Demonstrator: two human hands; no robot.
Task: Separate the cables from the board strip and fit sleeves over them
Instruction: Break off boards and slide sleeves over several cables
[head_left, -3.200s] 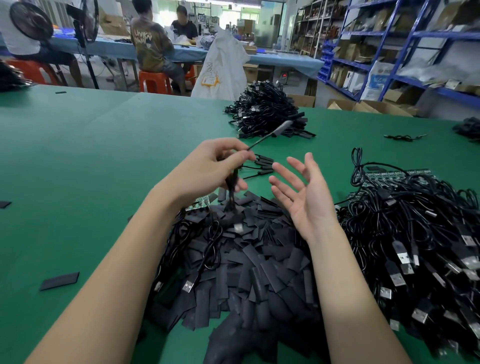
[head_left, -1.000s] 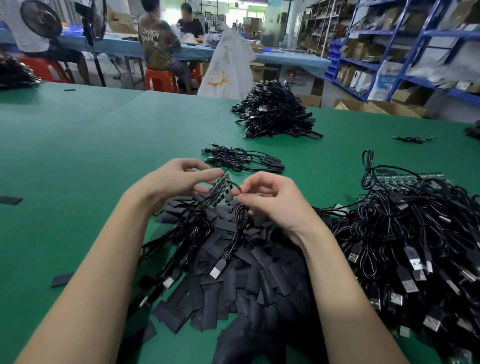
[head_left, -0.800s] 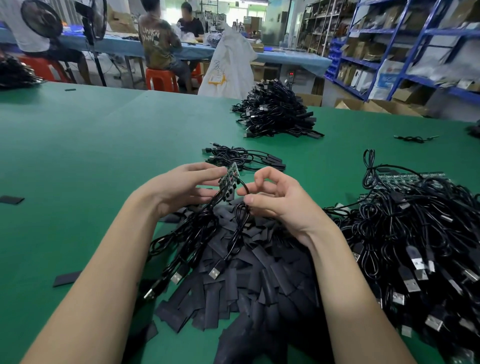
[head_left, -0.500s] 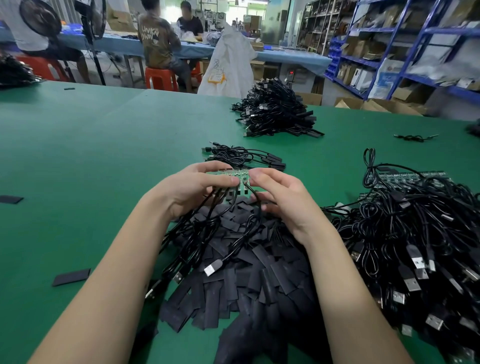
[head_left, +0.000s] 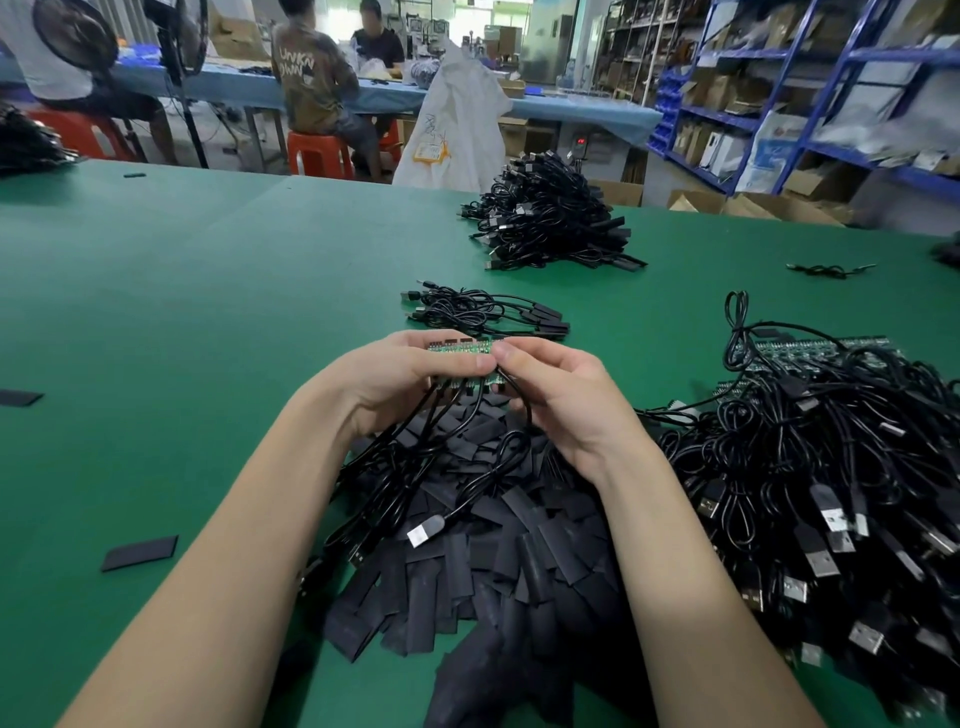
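Observation:
A green board strip (head_left: 460, 348) with several black USB cables (head_left: 441, 457) hanging from it is held level above the table. My left hand (head_left: 395, 379) grips its left part. My right hand (head_left: 556, 395) pinches its right end between thumb and fingers. The cables trail down over a heap of flat black sleeves (head_left: 498, 551) directly below my hands; one silver USB plug (head_left: 423, 532) lies on the heap.
A large tangle of cables on board strips (head_left: 831, 467) fills the right. A few sleeved cables (head_left: 483, 314) lie just beyond my hands, a bigger pile (head_left: 550, 223) farther back. Loose sleeves (head_left: 137, 553) lie at left on the green table (head_left: 156, 312). People sit behind.
Since a second ago the board strip has turned from edge-on to level and risen slightly, and both hands have closed in on its two ends.

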